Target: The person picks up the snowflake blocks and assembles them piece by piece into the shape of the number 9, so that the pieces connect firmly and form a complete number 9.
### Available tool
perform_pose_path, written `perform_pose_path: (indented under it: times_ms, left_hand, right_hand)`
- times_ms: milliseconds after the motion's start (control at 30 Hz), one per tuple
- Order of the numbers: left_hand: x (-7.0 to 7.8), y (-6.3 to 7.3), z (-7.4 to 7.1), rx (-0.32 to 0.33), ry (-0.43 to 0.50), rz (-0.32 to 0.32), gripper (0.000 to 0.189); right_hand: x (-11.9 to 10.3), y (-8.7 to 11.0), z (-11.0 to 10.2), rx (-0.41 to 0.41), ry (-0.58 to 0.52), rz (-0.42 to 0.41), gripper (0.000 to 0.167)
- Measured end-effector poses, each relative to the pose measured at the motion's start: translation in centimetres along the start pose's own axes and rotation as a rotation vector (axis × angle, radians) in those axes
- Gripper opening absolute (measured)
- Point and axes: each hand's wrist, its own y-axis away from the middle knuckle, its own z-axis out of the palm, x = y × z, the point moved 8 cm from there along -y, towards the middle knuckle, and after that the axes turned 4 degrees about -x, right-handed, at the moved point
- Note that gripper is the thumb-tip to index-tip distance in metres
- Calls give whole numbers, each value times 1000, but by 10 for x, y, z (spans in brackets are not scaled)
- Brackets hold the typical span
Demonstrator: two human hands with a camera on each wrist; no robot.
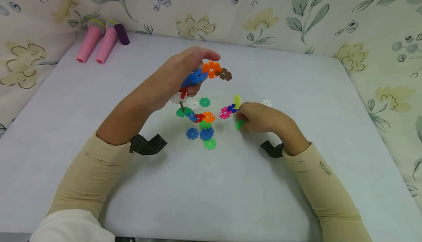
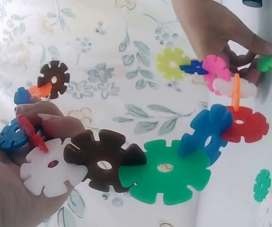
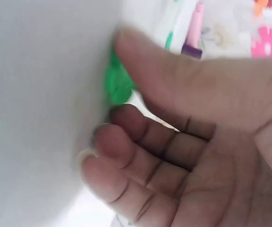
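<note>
While the left hand (image 1: 179, 70) holds up a chain of notched plastic discs (image 2: 183, 187), its fingers curl round a blue part of it, and an orange disc (image 1: 211, 69) and a brown disc (image 1: 225, 74) stick out beyond them. The chain hangs in a curve toward the right hand (image 1: 258, 117), running through white, brown, green, blue, red, orange and pink links to a dark blue disc (image 2: 194, 67) and a yellow disc (image 2: 170, 64) at its far end. Low at the white table (image 1: 211, 194), the right thumb and fingers pinch a loose green disc (image 2: 268, 61), blurred in the right wrist view. Other loose discs (image 1: 192, 133) lie on the table between the hands, and two pink microphones (image 1: 89, 44) rest at its back left corner, near the patterned cloth (image 1: 204, 7)
</note>
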Motion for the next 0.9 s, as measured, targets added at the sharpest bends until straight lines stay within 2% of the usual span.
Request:
perform_pose_path:
  times_ms: [67, 133, 333, 433, 500, 667, 733, 900]
  left_hand:
    - [-1, -1, -1, 9, -9, 8, 39]
    - [-1, -2, -1, 20, -27, 30, 37]
    - [0, -6, 0, 51, -104, 61, 46]
    - [1, -7, 3, 37, -102, 63, 41]
    - [1, -6, 5, 23, -110, 72, 37]
    - [0, -7, 14, -29, -88, 145, 32]
    - [-1, -8, 17, -47, -62, 164, 31]
    - [-2, -8, 21, -54, -60, 159, 30]
  right_hand:
    - [4, 4, -5, 9, -23, -13, 17]
    - [4, 10, -16, 86, -72, -61, 12]
    - [-18, 50, -64, 522, -301, -323, 7]
    - [-36, 72, -76, 656, -381, -456, 10]
    - [-47, 83, -78, 695, -395, -524, 19]
    - [-71, 100, -80, 762, -331, -666, 42]
    - [-76, 104, -80, 786, -306, -698, 41]
    - [-85, 111, -80, 827, -273, -736, 38]
